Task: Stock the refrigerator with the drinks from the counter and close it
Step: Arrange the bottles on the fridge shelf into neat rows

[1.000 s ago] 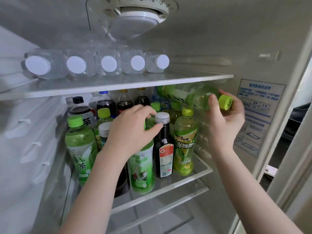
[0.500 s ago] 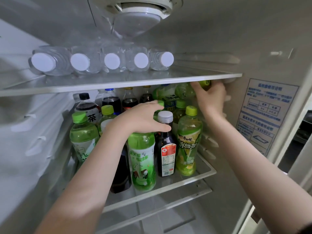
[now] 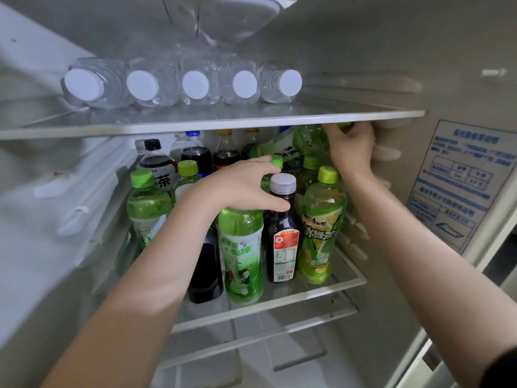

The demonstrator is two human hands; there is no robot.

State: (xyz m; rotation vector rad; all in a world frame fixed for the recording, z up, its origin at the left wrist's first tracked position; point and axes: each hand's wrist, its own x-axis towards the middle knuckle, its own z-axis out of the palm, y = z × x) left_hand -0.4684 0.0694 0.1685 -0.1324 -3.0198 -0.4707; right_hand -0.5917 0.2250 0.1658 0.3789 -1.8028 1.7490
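I look into the open refrigerator. My left hand [image 3: 243,186] grips the top of an upright green tea bottle [image 3: 242,253] at the front of the middle shelf [image 3: 349,284]; its cap is hidden under my palm. My right hand [image 3: 351,147] holds the cap end of a green bottle [image 3: 296,142] lying on its side on top of the standing bottles, just under the glass top shelf [image 3: 363,115]. Beside the left hand stand a dark bottle with a silver cap [image 3: 282,228] and another green tea bottle [image 3: 320,228].
Several clear water bottles [image 3: 193,84] lie side by side on the top shelf, caps toward me. Dark drink bottles [image 3: 195,155] stand at the back of the middle shelf. The refrigerator's right wall carries a blue printed label [image 3: 458,186]. A dial housing [image 3: 237,15] hangs from the ceiling.
My right hand has pushed the lying green bottle deeper in under the top shelf. My left hand stayed on the front green tea bottle's top. The camera moved closer.
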